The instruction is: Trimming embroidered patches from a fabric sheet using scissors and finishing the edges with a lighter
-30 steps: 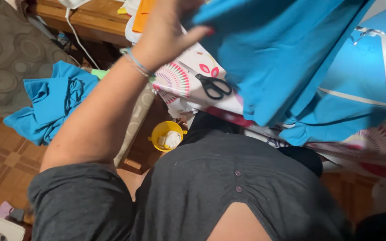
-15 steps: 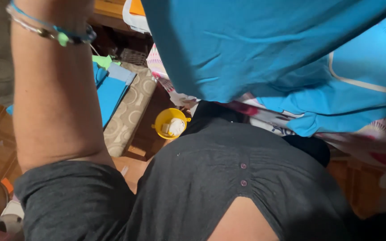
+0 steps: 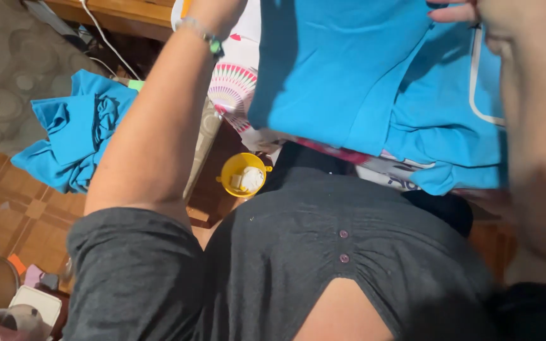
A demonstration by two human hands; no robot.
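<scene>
Left: crumpled blue garment (image 3: 74,136) heaped on the tiled floor (image 3: 7,208). Left hand (image 3: 213,7), beaded bracelet (image 3: 205,35) at the wrist, mostly out of frame; grip cannot be told. Centre, low: yellow cup (image 3: 242,175) holding white scraps. Centre to right: blue fabric (image 3: 349,69) hanging over a patterned cloth (image 3: 232,88). Right hand (image 3: 475,9) at the fabric's top edge, fingers pinched on it.

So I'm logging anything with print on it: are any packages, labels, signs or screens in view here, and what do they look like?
None can be made out.
Yellow cup: round, on the floor below the blue fabric, unmarked, white lumps inside.
Objects at the bottom left corner: too blurred to tell.
</scene>
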